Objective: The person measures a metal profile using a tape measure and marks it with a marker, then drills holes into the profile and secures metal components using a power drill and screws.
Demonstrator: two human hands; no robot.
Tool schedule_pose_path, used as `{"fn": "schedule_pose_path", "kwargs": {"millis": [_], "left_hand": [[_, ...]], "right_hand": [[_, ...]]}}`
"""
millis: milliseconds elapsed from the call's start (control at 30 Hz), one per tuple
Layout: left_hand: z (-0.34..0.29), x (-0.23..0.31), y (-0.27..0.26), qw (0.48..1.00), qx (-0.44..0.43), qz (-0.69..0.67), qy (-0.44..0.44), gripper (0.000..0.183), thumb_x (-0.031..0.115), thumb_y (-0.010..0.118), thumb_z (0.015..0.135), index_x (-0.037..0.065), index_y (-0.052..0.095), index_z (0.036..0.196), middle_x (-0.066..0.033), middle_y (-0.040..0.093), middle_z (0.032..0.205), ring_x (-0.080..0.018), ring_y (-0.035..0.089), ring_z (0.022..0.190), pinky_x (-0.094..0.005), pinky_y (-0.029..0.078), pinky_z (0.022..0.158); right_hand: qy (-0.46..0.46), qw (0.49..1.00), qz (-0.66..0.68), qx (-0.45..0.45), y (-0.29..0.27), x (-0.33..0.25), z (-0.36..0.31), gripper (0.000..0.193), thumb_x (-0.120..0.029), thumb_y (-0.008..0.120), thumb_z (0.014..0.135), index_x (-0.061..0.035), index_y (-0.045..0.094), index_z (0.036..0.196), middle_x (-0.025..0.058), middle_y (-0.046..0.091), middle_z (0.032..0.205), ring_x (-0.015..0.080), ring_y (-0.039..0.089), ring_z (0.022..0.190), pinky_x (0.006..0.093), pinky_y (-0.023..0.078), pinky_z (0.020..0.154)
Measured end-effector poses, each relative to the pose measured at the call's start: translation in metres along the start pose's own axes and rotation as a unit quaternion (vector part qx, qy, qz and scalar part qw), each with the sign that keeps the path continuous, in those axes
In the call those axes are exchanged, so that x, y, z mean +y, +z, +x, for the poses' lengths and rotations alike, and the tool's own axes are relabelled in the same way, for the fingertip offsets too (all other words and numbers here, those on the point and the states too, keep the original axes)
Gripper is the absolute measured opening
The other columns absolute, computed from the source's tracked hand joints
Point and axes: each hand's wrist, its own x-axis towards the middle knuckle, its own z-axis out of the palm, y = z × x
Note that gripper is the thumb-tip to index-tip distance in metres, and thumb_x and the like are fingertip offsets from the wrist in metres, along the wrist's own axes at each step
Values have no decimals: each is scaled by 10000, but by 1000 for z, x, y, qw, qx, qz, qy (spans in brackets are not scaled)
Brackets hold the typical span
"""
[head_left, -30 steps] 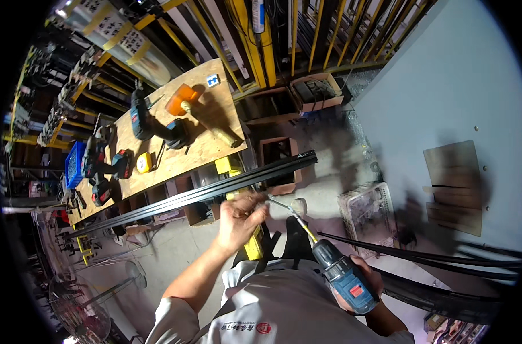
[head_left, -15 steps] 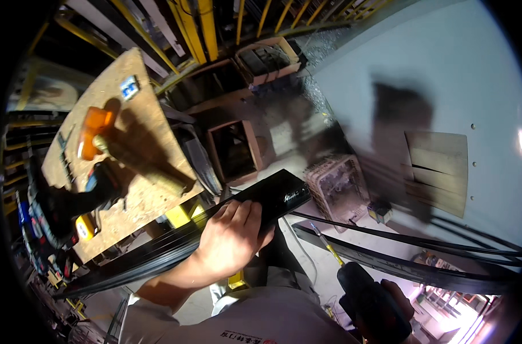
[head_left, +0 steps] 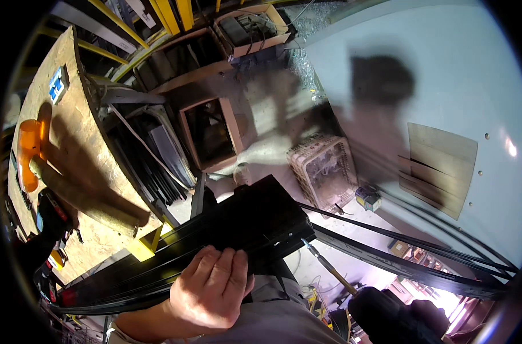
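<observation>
Across the lower middle of the view, a long black profile with a glossy, flat-sided end (head_left: 255, 218) runs from the lower left toward the centre, with the bare left hand (head_left: 212, 286) at its near edge, fingers bent closely over it and gripping, the thumb mostly hidden. At the lower right, the shadowed right hand (head_left: 427, 321) is wrapped around the handle of a dark power drill (head_left: 381, 312). Its long, thin metal driver bit (head_left: 329, 269) points up and left, the tip just beside the profile's end; whether they touch, I cannot tell. To the left, a pale plywood surface (head_left: 100, 255) carries a mallet with an orange head and wooden handle (head_left: 77, 198). Beyond the profile, a dusty beige plastic crate (head_left: 300, 172) sits on the floor.
</observation>
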Motion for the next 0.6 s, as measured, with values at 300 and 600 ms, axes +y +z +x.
{"fn": "schedule_pose_path", "kwargs": {"millis": [300,600], "left_hand": [[-2,1,1,1000,21,-12,-2,424,110,758,761,-158,630,1064,-277,646,975,-396,648,839,-448,582,796],[-6,-3,4,999,33,6,27,437,131,683,711,-161,658,1035,-270,667,946,-349,657,834,-444,578,835]], "right_hand": [[-25,998,45,-26,-33,-28,26,486,-129,732,854,28,577,1287,171,707,1087,250,708,940,363,561,835],[82,974,211,-19,-25,-34,25,609,-144,755,841,35,520,1373,191,699,1137,268,710,986,361,557,862]]}}
